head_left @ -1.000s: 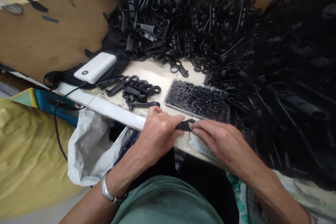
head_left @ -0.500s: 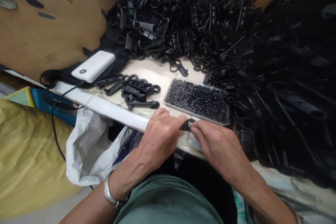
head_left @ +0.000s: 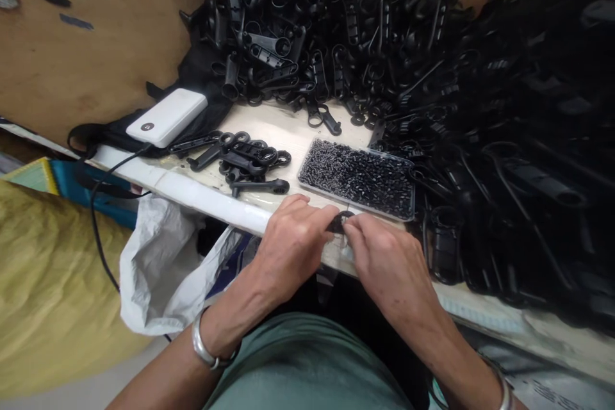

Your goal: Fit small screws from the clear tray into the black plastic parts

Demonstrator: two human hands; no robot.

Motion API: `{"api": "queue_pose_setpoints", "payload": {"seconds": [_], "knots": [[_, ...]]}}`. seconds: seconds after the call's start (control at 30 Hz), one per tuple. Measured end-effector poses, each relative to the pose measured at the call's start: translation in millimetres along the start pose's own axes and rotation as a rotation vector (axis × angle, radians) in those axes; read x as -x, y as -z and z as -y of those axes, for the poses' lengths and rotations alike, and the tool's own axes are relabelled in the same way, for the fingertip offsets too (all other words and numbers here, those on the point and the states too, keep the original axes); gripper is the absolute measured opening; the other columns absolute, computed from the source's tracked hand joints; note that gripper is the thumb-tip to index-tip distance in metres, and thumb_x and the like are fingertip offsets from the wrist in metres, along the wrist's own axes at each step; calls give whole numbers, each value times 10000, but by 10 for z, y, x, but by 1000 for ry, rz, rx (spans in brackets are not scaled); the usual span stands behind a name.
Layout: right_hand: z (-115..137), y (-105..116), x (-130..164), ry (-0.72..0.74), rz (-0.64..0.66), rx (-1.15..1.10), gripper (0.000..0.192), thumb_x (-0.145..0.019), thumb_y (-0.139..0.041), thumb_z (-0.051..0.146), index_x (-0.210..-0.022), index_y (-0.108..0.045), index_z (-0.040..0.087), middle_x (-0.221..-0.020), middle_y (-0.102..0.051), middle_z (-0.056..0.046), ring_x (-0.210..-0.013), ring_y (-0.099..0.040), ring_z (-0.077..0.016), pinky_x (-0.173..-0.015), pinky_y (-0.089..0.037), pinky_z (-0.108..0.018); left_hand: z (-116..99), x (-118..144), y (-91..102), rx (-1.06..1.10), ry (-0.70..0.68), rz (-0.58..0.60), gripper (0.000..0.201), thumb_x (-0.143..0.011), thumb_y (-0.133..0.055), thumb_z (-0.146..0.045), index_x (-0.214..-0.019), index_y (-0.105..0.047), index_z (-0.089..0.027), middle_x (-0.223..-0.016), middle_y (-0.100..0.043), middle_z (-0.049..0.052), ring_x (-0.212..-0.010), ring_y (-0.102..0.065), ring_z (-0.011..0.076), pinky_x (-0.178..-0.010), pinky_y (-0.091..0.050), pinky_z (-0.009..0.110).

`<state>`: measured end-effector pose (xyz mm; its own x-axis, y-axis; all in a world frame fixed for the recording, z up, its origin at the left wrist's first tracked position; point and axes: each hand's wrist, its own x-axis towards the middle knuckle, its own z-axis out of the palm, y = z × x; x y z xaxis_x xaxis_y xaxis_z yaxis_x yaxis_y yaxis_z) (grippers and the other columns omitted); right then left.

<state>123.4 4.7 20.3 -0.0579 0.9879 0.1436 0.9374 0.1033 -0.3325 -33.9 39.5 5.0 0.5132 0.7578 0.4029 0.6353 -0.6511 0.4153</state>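
1. At the tabletop (head_left: 288, 131) near edge, the left hand (head_left: 288, 246) and right hand (head_left: 384, 262) meet, fingers pinching a small black plastic part (head_left: 339, 221).
2. At 12 o'clock from it lies the tray of tiny black pieces (head_left: 358, 176).

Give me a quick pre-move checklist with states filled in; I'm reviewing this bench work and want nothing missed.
1. Both hands on the small black part: ok, left hand and right hand pinch it together.
2. Part seated correctly: cannot tell, fingers cover it.
3. Tray of tiny black pieces stocked and near: ok.
4. Loose black handles beside the left hand: ok.
5. Power bank cable clear of the hands: ok.
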Motion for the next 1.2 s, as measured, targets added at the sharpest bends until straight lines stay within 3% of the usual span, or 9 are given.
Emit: {"api": "queue_pose_setpoints", "payload": {"seconds": [0.2,0.3,0.47,0.57,0.73,0.83,0.93,1.1,1.2], "knots": [[-147,227,-79,-94,210,-298,243,-915,-483,225,-711,-614,206,-545,-585,54,-490,-558,-107,-534,-372,-218,36,-2,20,-5,16,86,174,-765,-703,-162,-920,-623,-169,-868,-717,50,-809,-621,220,-871,-446,376],[-242,309,-52,-86,137,-281,184,-916,-502,226,-822,-661,227,-537,-579,75,-473,-560,-94,-534,-391,-207,41,-5,33,6,30,103,183,-776,-695,-169,-943,-620,-174,-891,-720,47,-812,-635,210,-914,-426,382],[-254,254,-47,142,20,-164,150,-920,-520,184,-947,-667,198,-877,-672,10,-752,-628,-134,-706,-441,-237,34,-17,53,17,47,118,190,-775,-693,-162,-946,-614,-180,-898,-720,41,-822,-641,203,-948,-398,379],[-213,214,-64,209,11,-157,169,-937,-494,167,-958,-660,186,-901,-659,-3,-772,-621,-139,-740,-451,-251,28,-18,58,25,44,126,176,-784,-678,-158,-946,-610,-179,-878,-715,38,-817,-635,198,-960,-381,378],[-308,339,-51,118,-25,-147,158,-926,-508,170,-946,-663,196,-896,-677,4,-763,-637,-141,-735,-467,-247,30,-14,69,20,66,156,166,-818,-631,-134,-974,-600,-181,-837,-697,18,-767,-610,171,-978,-345,387],[-412,466,-99,16,-85,-119,135,-908,-542,184,-931,-675,200,-897,-689,4,-769,-650,-151,-714,-477,-247,35,-39,113,7,59,193,197,-839,-651,-232,-1021,-589,-188,-861,-691,10,-804,-610,176,-1009,-288,425],[-447,508,-225,-27,-20,63,143,-908,-550,192,-930,-688,222,-885,-684,5,-769,-645,-171,-665,-460,-273,61,-117,186,17,35,177,156,-879,-607,-312,-993,-606,-205,-901,-692,3,-835,-602,172,-961,-294,405],[-356,417,-460,4,204,336,135,-926,-537,243,-902,-668,259,-877,-642,1,-794,-611,-186,-579,-364,-286,130,-392,312,-185,33,164,197,-915,-475,-168,-830,-652,-182,-750,-658,28,-758,-533,186,-757,-318,347],[-331,375,-543,44,253,378,132,-923,-532,268,-834,-622,229,-838,-617,-14,-742,-590,-186,-544,-299,-289,147,-585,325,-246,4,219,224,-871,-459,-93,-742,-623,-175,-715,-636,28,-770,-518,192,-727,-297,346]]}}
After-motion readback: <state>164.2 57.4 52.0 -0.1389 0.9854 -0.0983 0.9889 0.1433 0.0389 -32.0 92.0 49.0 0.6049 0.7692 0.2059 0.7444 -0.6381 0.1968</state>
